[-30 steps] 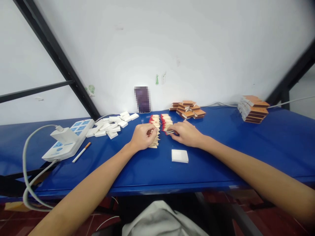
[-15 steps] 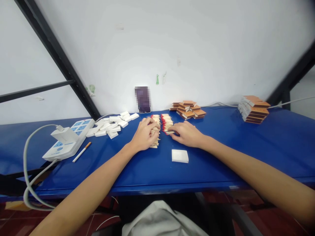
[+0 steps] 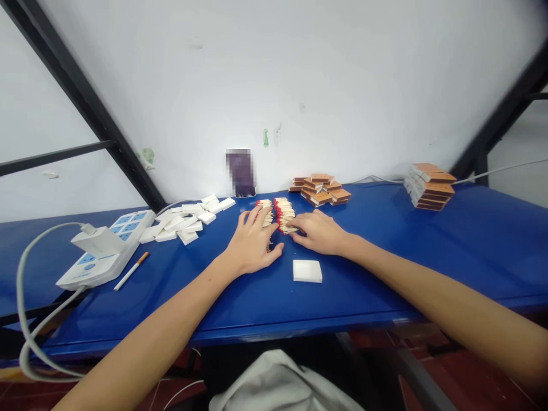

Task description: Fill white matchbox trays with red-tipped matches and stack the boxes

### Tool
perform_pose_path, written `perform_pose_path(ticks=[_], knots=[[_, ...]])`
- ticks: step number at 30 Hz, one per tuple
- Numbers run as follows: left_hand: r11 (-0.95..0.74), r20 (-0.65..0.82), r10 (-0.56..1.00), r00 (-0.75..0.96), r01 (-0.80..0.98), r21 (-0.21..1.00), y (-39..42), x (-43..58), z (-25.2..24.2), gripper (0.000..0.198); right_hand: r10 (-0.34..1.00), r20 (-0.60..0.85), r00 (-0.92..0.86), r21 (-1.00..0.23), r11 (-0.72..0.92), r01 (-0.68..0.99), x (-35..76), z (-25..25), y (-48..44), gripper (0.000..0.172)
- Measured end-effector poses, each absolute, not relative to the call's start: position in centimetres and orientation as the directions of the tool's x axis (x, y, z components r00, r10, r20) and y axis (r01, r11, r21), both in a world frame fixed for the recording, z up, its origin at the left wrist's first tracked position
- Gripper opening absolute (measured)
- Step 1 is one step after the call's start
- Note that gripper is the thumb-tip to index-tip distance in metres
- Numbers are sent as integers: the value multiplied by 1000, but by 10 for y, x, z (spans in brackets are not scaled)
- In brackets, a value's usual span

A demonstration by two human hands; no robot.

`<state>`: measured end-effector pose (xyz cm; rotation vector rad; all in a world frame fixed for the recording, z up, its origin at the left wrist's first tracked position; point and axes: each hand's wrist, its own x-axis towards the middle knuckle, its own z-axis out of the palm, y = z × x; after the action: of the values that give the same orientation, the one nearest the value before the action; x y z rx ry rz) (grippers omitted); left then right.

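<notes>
Two rows of wooden matches with red heads lie side by side on the blue table. Over the left row of matches (image 3: pixel 266 219) rests my left hand (image 3: pixel 250 244), its fingers spread and its thumb held apart, hiding much of that row. My right hand (image 3: pixel 321 232) is at the near end of the right row of matches (image 3: pixel 284 212), its fingertips and thumb closed on the tail ends of some matches. Nearer to me lies a white matchbox tray (image 3: pixel 307 271), flat on the table and touched by neither hand.
White matchbox trays (image 3: pixel 188 217) are heaped at left, beside a power strip (image 3: pixel 128 228) with a charger and a cigarette (image 3: pixel 131 271). A phone (image 3: pixel 244 174) leans against the wall. Orange-brown matchbox sleeves (image 3: pixel 325 188) are piled behind, with another stack (image 3: pixel 430 187) at far right.
My left hand has opened, its thumb moving away from the fingers and toward me. The right hand stays at its row. The whole view has shifted slightly.
</notes>
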<state>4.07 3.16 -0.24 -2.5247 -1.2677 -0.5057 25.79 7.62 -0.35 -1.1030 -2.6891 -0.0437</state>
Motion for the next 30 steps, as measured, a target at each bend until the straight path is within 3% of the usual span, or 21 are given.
perform_pose_path(ticks=[7, 30], knots=[[-561, 387, 722, 574, 813, -159, 33, 42, -6, 50, 680, 246, -691, -77, 724, 685, 259, -3, 76, 27], [-522, 290, 779, 557, 831, -193, 35, 42, -8, 57, 684, 243, -688, -76, 721, 689, 259, -4, 77, 26]])
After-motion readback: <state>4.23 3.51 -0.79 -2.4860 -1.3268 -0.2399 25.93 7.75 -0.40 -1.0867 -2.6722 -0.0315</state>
